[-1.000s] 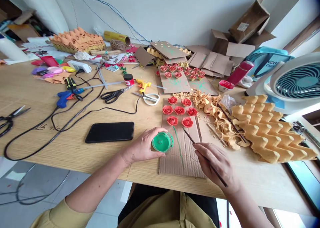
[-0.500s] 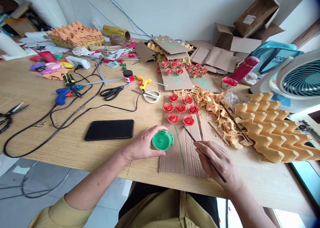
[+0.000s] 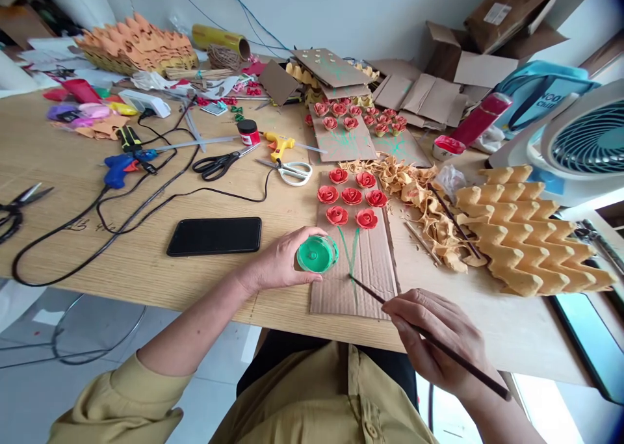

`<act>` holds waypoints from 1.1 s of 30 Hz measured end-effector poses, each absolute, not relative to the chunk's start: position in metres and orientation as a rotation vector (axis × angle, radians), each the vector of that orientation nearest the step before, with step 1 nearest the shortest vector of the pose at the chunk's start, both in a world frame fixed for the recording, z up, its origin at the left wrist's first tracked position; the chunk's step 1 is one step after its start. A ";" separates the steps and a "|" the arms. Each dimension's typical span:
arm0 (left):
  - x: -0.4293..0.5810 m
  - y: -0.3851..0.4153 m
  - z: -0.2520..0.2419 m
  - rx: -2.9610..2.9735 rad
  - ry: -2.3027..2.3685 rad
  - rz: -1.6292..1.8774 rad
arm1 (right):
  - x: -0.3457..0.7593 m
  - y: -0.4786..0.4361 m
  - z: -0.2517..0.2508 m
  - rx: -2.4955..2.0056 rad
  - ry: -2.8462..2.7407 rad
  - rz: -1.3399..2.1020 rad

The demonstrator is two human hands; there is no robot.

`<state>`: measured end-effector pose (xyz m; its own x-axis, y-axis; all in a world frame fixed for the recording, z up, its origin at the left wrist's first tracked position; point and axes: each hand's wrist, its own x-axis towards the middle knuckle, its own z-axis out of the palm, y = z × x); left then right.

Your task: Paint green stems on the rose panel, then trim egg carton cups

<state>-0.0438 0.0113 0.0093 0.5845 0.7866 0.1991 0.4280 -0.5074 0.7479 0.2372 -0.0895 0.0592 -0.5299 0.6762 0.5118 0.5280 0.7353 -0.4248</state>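
Note:
My left hand (image 3: 277, 260) is wrapped round a small pot of green paint (image 3: 316, 254) at the left edge of a cardboard sheet (image 3: 370, 262). My right hand (image 3: 441, 340) pinches a thin dark paintbrush (image 3: 390, 307), its tip touching the cardboard where two green lines (image 3: 350, 249) meet. Several red paper roses (image 3: 351, 195) sit at the top of the sheet, above the green lines.
A black phone (image 3: 214, 236) lies left of my left hand. Scissors (image 3: 219, 164), glue guns (image 3: 279, 146), cables and a red paint pot (image 3: 248, 130) lie behind. Yellow egg trays (image 3: 526, 236) and paper scraps (image 3: 419, 197) are at the right, a fan (image 3: 585, 145) beyond.
My right hand drew the brush down toward me, leaving a second green line under the roses. The left hand kept holding the green pot.

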 end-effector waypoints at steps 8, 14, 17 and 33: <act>-0.044 0.011 0.009 2.149 0.959 0.690 | 0.236 -0.113 0.078 -0.875 -2.286 0.496; -0.043 0.011 0.013 2.166 0.938 0.689 | 0.238 -0.111 0.080 -0.923 -2.033 0.408; -0.042 0.009 0.016 2.188 0.939 0.681 | 0.229 -0.101 0.080 -0.912 -1.906 0.345; -0.042 0.006 0.016 2.276 0.901 0.702 | 0.192 -0.071 0.079 -0.925 -2.176 0.219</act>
<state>-0.0420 0.0061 0.0165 0.6324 0.7324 0.2522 0.4235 -0.5996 0.6791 0.1923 -0.0708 0.0790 -0.4594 0.6777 0.5742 0.5499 0.7247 -0.4153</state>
